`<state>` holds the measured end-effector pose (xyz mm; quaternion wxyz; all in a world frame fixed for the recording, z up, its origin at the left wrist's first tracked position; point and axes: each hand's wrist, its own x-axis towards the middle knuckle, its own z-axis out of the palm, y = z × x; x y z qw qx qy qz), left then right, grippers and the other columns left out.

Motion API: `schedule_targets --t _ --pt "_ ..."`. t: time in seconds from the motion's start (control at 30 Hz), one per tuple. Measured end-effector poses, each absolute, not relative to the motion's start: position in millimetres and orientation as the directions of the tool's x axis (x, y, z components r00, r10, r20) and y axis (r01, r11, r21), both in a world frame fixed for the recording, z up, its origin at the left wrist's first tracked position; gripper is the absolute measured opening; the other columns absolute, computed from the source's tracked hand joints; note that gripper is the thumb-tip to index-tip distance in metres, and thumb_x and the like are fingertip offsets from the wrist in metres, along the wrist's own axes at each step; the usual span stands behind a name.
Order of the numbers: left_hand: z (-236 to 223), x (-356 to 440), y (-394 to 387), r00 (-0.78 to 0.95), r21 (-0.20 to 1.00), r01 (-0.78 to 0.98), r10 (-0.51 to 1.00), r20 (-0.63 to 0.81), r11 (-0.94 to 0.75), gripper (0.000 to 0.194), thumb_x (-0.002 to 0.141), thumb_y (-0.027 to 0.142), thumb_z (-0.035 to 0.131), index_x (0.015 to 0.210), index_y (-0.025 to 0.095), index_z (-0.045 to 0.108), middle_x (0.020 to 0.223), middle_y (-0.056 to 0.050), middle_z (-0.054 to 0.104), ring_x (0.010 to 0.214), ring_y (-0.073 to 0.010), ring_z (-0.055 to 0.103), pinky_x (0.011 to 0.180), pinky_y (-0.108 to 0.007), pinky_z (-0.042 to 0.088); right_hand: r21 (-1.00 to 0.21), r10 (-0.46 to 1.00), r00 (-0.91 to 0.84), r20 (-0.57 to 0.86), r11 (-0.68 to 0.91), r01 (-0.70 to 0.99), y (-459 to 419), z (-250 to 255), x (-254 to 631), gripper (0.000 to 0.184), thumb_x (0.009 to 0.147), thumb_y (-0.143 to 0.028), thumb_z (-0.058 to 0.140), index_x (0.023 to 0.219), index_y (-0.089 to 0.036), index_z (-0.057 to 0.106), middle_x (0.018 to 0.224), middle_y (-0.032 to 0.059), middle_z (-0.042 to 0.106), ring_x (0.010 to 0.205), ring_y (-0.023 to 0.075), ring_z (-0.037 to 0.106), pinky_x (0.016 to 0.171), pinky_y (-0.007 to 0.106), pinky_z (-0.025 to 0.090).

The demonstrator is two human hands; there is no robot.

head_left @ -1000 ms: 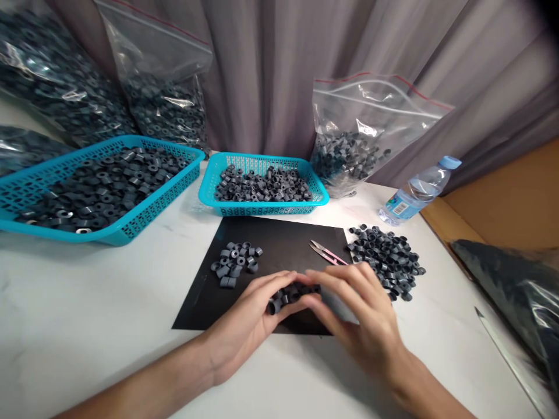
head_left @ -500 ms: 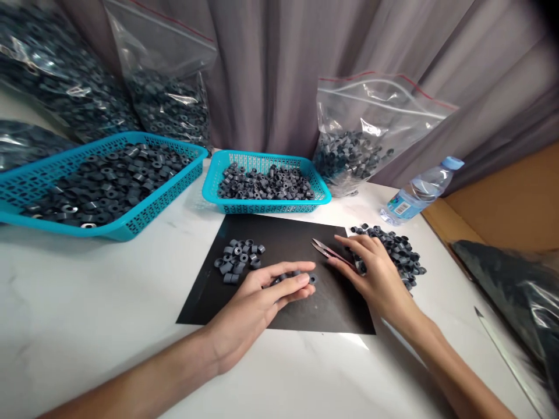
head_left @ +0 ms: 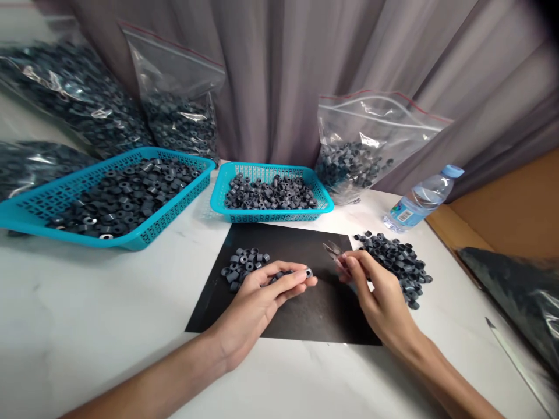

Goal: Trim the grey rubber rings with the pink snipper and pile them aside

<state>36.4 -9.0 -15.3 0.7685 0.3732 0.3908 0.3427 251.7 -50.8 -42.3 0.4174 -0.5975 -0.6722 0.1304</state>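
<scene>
My left hand lies on a black mat, its fingers curled over several small grey plastic rings held against the mat. My right hand pinches the pink-handled snips and lifts them off the mat, blades pointing away. A small heap of the grey rings sits on the mat just left of my left hand. A bigger loose pile of rings lies on the white table right of my right hand.
Two turquoise baskets hold grey rings behind the mat. Clear zip bags of rings lean against a grey curtain. A water bottle lies at right, beside a cardboard box and a dark plastic bag.
My right hand left the rings under my left hand, reached right to the snips and picked them up. My left hand stayed over its rings.
</scene>
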Motion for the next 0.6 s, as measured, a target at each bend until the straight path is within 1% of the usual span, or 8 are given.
schedule_targets --t 0.07,0.13,0.2,0.27,0.33,0.43,0.5,0.6 --pt "-14.6 35.9 -7.5 0.449 0.838 -0.251 0.825 -0.342 0.484 0.011 0.083 0.029 0.075 0.089 0.020 0.076 0.102 -0.002 0.075 0.113 -0.0194 0.067 0.103 -0.024 0.047 -0.727 0.917 0.074 0.392 0.260 0.635 -55.9 -38.7 244.8 0.021 0.105 -0.030 0.040 0.103 -0.021 0.059 0.083 0.0023 0.063 0.068 0.0134 0.059 0.063 0.024 0.048" --pt "-12.5 35.4 -6.3 0.439 0.832 -0.269 0.831 -0.342 0.484 0.009 0.083 0.027 0.076 0.088 0.021 0.077 0.100 -0.001 0.075 0.110 -0.0180 0.068 0.101 -0.023 0.047 -0.724 0.911 0.045 0.409 0.294 0.624 -59.4 -37.6 239.2 0.017 0.104 -0.030 0.045 0.106 -0.021 0.060 0.082 0.0022 0.062 0.069 0.0138 0.059 0.062 0.024 0.047" --pt "-10.0 35.0 -5.9 0.435 0.824 -0.286 0.833 -0.343 0.489 0.005 0.083 0.025 0.075 0.086 0.021 0.077 0.097 0.001 0.074 0.107 -0.0165 0.069 0.099 -0.021 0.049 -0.688 0.889 0.001 0.458 0.354 0.634 -61.0 -38.7 235.9 0.017 0.101 -0.029 0.053 0.113 -0.021 0.061 0.083 0.0020 0.060 0.070 0.0140 0.058 0.062 0.024 0.047" --pt "-8.2 34.8 -6.0 0.433 0.814 -0.305 0.833 -0.345 0.495 0.003 0.083 0.022 0.075 0.084 0.021 0.077 0.094 0.002 0.074 0.104 -0.0153 0.070 0.096 -0.019 0.050 -0.637 0.856 -0.044 0.515 0.416 0.650 -60.9 -40.9 235.0 0.026 0.098 -0.026 0.058 0.123 -0.022 0.061 0.083 0.0017 0.058 0.068 0.0134 0.056 0.061 0.024 0.048" --pt "-7.7 34.6 -6.5 0.430 0.805 -0.318 0.833 -0.349 0.501 0.003 0.083 0.020 0.075 0.083 0.021 0.077 0.093 0.002 0.074 0.101 -0.0145 0.071 0.094 -0.018 0.051 -0.583 0.824 -0.086 0.560 0.466 0.666 -59.9 -43.2 235.5 0.035 0.098 -0.021 0.057 0.133 -0.023 0.057 0.083 0.0018 0.057 0.066 0.0127 0.055 0.059 0.024 0.048" --pt "-8.7 34.2 -6.9 0.421 0.797 -0.322 0.832 -0.363 0.510 0.003 0.083 0.020 0.075 0.084 0.022 0.077 0.095 0.002 0.075 0.101 -0.0136 0.071 0.093 -0.017 0.051 -0.495 0.786 -0.150 0.600 0.511 0.703 -58.0 -46.8 237.5 0.046 0.099 -0.016 0.053 0.145 -0.024 0.048 0.085 0.0029 0.058 0.066 0.0127 0.056 0.059 0.024 0.049" --pt "-9.3 34.1 -6.7 0.417 0.799 -0.312 0.830 -0.371 0.514 0.003 0.083 0.020 0.076 0.085 0.022 0.077 0.095 0.002 0.075 0.101 -0.0135 0.071 0.093 -0.017 0.051 -0.446 0.774 -0.180 0.607 0.520 0.729 -56.8 -49.0 239.2 0.050 0.100 -0.016 0.053 0.149 -0.024 0.044 0.086 0.0041 0.060 0.068 0.0137 0.058 0.061 0.025 0.050" --pt "-9.1 34.3 -5.8 0.415 0.804 -0.294 0.827 -0.380 0.517 0.004 0.082 0.021 0.077 0.086 0.022 0.077 0.094 0.002 0.074 0.102 -0.0146 0.071 0.091 -0.018 0.051 -0.414 0.766 -0.200 0.611 0.524 0.744 -55.0 -52.2 242.1 0.051 0.100 -0.015 0.053 0.149 -0.025 0.044 0.090 0.0058 0.064 0.074 0.0155 0.061 0.065 0.027 0.051"
